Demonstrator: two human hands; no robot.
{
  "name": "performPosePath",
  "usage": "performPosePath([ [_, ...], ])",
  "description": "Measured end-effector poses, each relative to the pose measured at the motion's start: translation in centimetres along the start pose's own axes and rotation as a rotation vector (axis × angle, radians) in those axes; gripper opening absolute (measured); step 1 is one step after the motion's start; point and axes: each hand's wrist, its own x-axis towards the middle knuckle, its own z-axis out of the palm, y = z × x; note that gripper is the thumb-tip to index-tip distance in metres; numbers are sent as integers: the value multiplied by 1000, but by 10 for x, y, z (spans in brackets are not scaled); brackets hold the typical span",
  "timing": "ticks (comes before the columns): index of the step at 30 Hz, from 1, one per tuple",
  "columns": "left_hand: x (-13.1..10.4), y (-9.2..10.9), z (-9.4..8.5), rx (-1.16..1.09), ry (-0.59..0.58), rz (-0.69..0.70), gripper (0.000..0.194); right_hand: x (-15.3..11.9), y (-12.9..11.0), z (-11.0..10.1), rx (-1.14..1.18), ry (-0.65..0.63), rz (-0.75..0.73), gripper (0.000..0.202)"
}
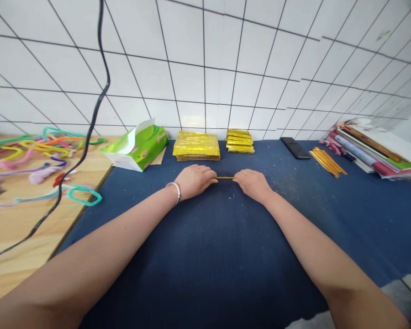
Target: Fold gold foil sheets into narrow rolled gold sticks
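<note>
A thin gold strip (225, 177), seen nearly edge-on, stretches level between my two hands just above or on the dark blue cloth. My left hand (196, 181), with a silver bangle at the wrist, is closed on its left end. The right end is pinched in my right hand (252, 183). Fingers cover both ends of the strip. Beyond my left hand lies a stack of shiny gold paper sheets (196, 145). Behind my right hand is a smaller pile of folded gold strips (239, 141).
A green tissue pack (145, 145) sits back left. Colourful pipe cleaners (85, 195) lie on the wooden board (34, 242). A black cable (95, 114) hangs across the left. On the right are a phone (295, 148), loose gold strips (329, 161) and stacked books (373, 155). White tiles form the back wall.
</note>
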Motion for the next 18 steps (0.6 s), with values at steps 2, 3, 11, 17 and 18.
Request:
performPosePath([
  [2,2,6,1,21,-2,5,31,1,-3,-2,20,-5,-22,30],
  [3,3,8,1,30,-5,6,30,1,-5,-3,32,-7,-29,29],
  [11,6,19,1,47,-4,6,20,5,-24,-13,96,94,-46,29],
  [17,11,27,-1,19,12,54,16,10,-30,-8,86,26,-97,24],
  [18,11,27,0,21,10,57,16,10,-29,-8,97,22,-101,24],
])
